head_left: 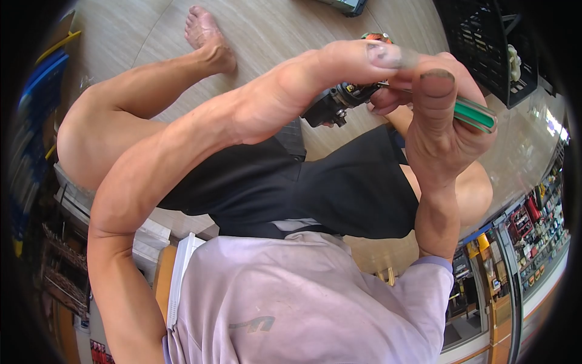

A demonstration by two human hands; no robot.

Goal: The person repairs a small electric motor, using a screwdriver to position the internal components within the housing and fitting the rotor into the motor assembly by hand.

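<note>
My left hand [357,64] reaches across from the left, its thumb stretched to the right over a black motor-like tool part [345,100]. An orange, coil-like end [379,38] of this part shows above the thumb; the left fingers are mostly hidden beneath, around the part. Closed round a screwdriver [476,115] is my right hand [445,109]. The screwdriver's handle is clear with a green core and sticks out to the right; a thin shaft points left toward the tool part. Both hands meet near the thumb tips, where the contact is blurred and partly covered.
My bare legs spread over a pale tiled floor [145,36]. A black crate [485,48] stands at the upper right, and a green-grey case [342,6] lies at the top edge. Store shelves [533,230] line the right; blue and yellow items [45,79] stand at the left.
</note>
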